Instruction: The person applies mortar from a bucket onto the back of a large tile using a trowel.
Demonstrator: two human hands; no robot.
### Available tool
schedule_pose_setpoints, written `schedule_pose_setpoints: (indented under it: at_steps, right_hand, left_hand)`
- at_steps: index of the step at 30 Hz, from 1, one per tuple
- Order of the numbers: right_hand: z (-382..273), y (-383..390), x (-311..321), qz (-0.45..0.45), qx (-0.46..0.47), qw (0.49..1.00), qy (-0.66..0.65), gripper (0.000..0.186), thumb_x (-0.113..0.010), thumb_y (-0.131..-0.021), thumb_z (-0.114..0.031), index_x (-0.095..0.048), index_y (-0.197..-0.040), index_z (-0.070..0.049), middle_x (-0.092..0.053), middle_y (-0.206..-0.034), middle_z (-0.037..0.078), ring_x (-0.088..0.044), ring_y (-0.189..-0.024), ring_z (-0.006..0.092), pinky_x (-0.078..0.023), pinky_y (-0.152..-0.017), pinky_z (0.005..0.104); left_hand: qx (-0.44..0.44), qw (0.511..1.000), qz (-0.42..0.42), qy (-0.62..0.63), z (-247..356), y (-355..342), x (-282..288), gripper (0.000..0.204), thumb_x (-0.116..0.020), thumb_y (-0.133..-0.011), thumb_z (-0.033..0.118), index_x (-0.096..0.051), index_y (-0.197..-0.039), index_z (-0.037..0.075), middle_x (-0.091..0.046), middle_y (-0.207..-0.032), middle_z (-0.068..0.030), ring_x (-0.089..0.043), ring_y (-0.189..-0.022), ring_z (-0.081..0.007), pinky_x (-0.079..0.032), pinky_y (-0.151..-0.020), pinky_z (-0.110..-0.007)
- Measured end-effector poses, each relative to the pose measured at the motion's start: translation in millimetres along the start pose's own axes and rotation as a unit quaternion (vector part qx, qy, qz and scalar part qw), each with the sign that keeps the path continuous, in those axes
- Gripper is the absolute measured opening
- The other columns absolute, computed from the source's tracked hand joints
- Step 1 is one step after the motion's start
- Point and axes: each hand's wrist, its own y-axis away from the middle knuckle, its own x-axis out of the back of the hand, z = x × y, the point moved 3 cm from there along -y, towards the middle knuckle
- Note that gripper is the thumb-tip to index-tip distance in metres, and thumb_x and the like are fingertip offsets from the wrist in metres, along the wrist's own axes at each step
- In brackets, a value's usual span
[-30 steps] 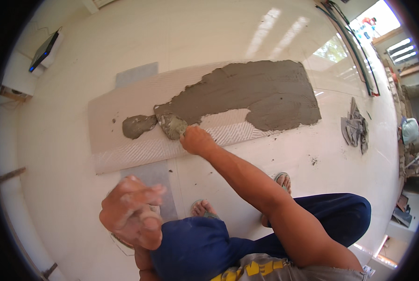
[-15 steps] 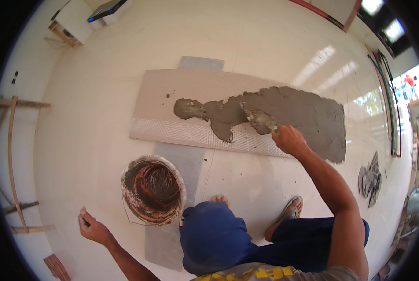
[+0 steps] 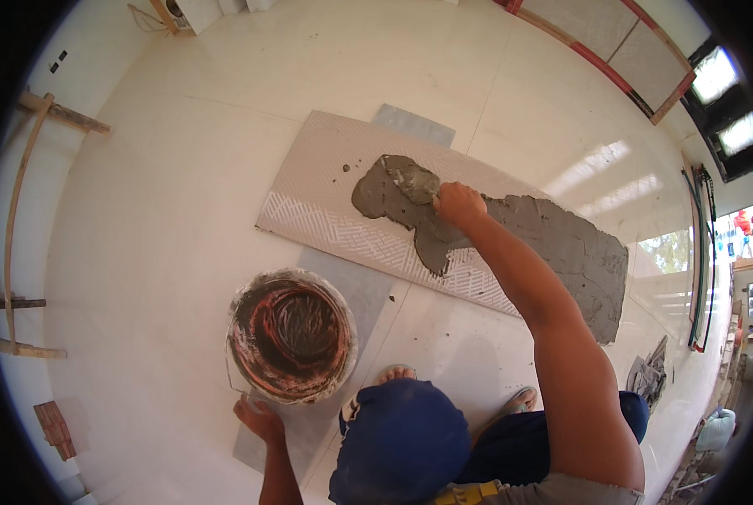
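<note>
My right hand (image 3: 461, 206) is closed round a trowel (image 3: 416, 182), whose mortar-coated blade lies on the grey mortar. That mortar (image 3: 553, 244) covers the right part of a large tile (image 3: 305, 172) with a ridged, patterned back. On the left the mortar narrows into a lobed patch beneath the blade. A round bucket (image 3: 351, 324), streaked with mortar inside, stands on the near side of the tile. Close to its lower left rim and wire handle is my left hand (image 3: 261, 419), fingers bent and apart; I cannot tell whether they touch the handle.
Grey strips (image 3: 360, 295) lie under the tile and bucket. My knee (image 3: 406, 442) and sandalled feet are close to the bucket. At right lies a crumpled grey cloth (image 3: 648, 374). Wooden bars (image 3: 25, 198) stand along the left wall, with a brown slatted piece (image 3: 54, 429) nearby.
My right hand has moved the trowel leftward over the mortar, spreading the left patch wider. My left hand has come from the far left to the bucket's near side. The view has turned.
</note>
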Motion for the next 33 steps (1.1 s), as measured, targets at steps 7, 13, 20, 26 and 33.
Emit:
schedule_pose_setpoints:
  at_steps: [7, 13, 20, 26, 33]
  right_hand:
    - [87.2, 63.7, -10.3, -0.006, -0.092, 0.996, 0.000, 0.050, -0.058, -0.099, -0.040, -0.067, -0.118, 0.005, -0.071, -0.114, 0.031, -0.072, -0.103, 0.0441, -0.057, -0.089, 0.0529]
    - [64.6, 116.7, 39.9, -0.157, -0.155, 0.964, -0.147, 0.038, -0.059, -0.099, -0.029, -0.067, -0.107, 0.007, -0.071, -0.078, 0.022, -0.069, -0.059, 0.0310, -0.058, -0.058, 0.0426]
    - [-20.1, 47.8, -50.1, -0.112, -0.065, 0.953, -0.273, 0.055, -0.061, -0.094, -0.034, -0.062, -0.114, 0.018, -0.072, -0.088, 0.033, -0.075, -0.084, 0.0402, -0.058, -0.072, 0.0474]
    - [-107.2, 34.6, -50.3, -0.124, -0.039, 0.965, -0.227, 0.051, -0.061, -0.093, -0.032, -0.066, -0.115, 0.013, -0.071, -0.107, 0.035, -0.072, -0.108, 0.0436, -0.057, -0.093, 0.0497]
    - [-201.3, 51.9, -64.7, -0.118, 0.073, 0.978, -0.153, 0.036, -0.055, -0.096, -0.022, -0.072, -0.116, 0.003, -0.071, -0.120, 0.029, -0.070, -0.115, 0.0411, -0.055, -0.100, 0.0513]
  left_hand:
    - [0.419, 0.784, -0.129, 0.439, 15.0, -63.2, -5.7, 0.053, -0.049, -0.107, 0.040, -0.063, -0.127, -0.007, -0.060, -0.093, -0.0084, -0.062, -0.090, -0.0209, -0.051, -0.074, -0.039]
    - [0.336, 0.729, -0.274, 0.530, 82.2, -176.7, 62.4, 0.064, -0.040, -0.109, 0.053, -0.067, -0.124, -0.003, -0.063, -0.085, -0.0032, -0.062, -0.080, -0.0162, -0.054, -0.076, -0.033]
    - [0.351, 0.691, -0.335, 0.536, 70.9, -149.5, 45.7, 0.041, -0.053, -0.109, 0.039, -0.066, -0.125, 0.004, -0.071, -0.110, -0.0066, -0.067, -0.096, -0.0172, -0.059, -0.085, -0.040]
    - [0.370, 0.684, -0.233, 0.584, 6.2, -88.3, 95.1, 0.050, -0.047, -0.111, 0.041, -0.059, -0.135, -0.001, -0.065, -0.130, -0.0121, -0.063, -0.119, -0.0244, -0.054, -0.099, -0.043]
    - [0.477, 0.667, -0.214, 0.531, -88.1, -18.2, 162.3, 0.059, -0.043, -0.111, 0.050, -0.058, -0.136, -0.001, -0.066, -0.131, -0.0147, -0.065, -0.117, -0.0276, -0.055, -0.097, -0.045]
